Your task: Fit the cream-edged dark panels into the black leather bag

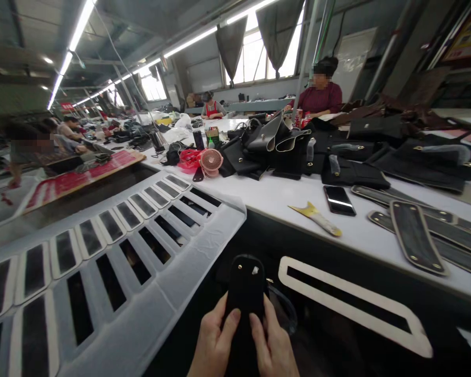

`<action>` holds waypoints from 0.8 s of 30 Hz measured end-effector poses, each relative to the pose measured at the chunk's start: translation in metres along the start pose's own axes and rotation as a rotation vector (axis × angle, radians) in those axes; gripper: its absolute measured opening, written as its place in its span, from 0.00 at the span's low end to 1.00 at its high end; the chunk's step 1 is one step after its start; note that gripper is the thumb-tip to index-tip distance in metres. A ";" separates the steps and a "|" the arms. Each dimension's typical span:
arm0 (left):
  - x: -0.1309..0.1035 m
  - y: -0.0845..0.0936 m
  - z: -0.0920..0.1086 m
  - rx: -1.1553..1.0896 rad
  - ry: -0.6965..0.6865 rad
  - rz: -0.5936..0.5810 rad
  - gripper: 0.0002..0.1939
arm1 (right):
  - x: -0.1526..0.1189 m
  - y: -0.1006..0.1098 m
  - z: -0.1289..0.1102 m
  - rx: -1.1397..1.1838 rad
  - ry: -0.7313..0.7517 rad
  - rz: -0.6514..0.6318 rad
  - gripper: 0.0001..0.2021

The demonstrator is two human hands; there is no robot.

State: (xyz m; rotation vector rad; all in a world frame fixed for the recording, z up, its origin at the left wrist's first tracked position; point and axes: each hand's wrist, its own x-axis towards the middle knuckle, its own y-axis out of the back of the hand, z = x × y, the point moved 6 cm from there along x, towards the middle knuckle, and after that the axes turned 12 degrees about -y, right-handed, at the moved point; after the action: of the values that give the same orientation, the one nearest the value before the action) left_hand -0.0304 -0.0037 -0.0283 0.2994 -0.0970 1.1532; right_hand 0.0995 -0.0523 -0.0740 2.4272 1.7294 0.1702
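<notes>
At the bottom centre I hold a small black leather tab (246, 285) with two metal studs near its rounded top. My left hand (214, 343) grips its left edge with the thumb laid on the front. My right hand (272, 345) grips the right edge the same way. A clear plastic piece (284, 309) shows just behind the right hand.
A white slotted template sheet (102, 272) spreads to the left. A long white frame (353, 303) lies to the right. On the white table (278, 196) are a phone (338, 200), a yellow-handled scraper (317, 218), leather straps (416, 235), black bags (275, 146) and a pink fan (211, 161). Other people sit farther back.
</notes>
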 end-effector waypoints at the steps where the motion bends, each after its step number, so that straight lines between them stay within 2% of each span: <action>1: 0.002 -0.001 0.001 -0.022 0.002 -0.002 0.22 | 0.002 -0.001 0.002 0.006 -0.008 0.004 0.24; 7: 0.006 -0.002 -0.004 -0.098 0.032 -0.007 0.24 | 0.013 -0.002 0.006 0.025 -0.060 -0.041 0.25; 10: 0.004 0.004 -0.012 0.015 0.038 0.037 0.28 | 0.017 -0.003 0.005 0.024 -0.087 -0.099 0.26; 12: 0.002 0.007 -0.016 0.104 0.046 0.078 0.29 | 0.019 -0.002 0.008 0.037 -0.129 -0.092 0.27; 16: 0.003 0.008 -0.014 0.171 0.041 0.109 0.27 | 0.025 -0.004 0.016 -0.030 -0.168 -0.101 0.29; 20: 0.009 0.005 -0.003 0.078 0.054 0.103 0.24 | 0.033 -0.003 0.020 -0.082 -0.143 -0.094 0.30; 24: 0.017 0.005 0.008 -0.215 0.077 0.145 0.24 | 0.040 0.001 0.014 -0.088 -0.161 -0.092 0.31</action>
State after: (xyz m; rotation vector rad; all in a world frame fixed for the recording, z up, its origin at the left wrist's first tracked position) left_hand -0.0270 0.0112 -0.0163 0.0576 -0.1762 1.2847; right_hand 0.1158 -0.0159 -0.0870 2.2283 1.7208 0.0373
